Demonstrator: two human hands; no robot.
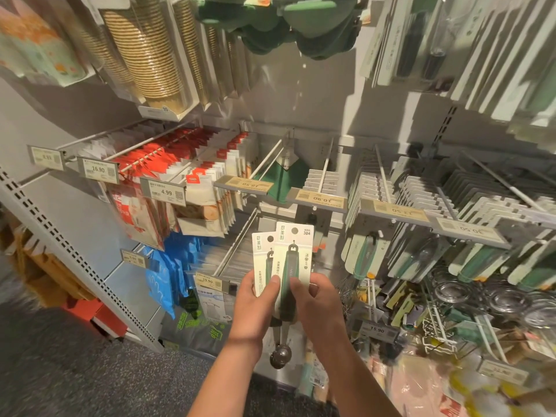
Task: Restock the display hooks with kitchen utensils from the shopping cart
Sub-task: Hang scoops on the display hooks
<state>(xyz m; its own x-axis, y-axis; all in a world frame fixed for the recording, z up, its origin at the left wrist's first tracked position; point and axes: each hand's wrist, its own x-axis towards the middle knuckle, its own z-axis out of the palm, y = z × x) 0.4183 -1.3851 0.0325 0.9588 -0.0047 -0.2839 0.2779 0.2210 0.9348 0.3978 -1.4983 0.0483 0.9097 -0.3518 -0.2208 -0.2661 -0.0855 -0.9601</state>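
both hands, left hand [255,299] and right hand [316,299], pinch two white-carded green-handled metal scoops [288,266]. they sit below the yellow 10.90 price tag [320,200].

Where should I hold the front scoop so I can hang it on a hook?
Probably grip the front scoop by its green handle, low on the card, coming from below as the right hand and left hand do now. The hang hole sits at the card's top edge, so a low grip leaves it free for the hook. The round metal bowl dangles below and looks slippery.
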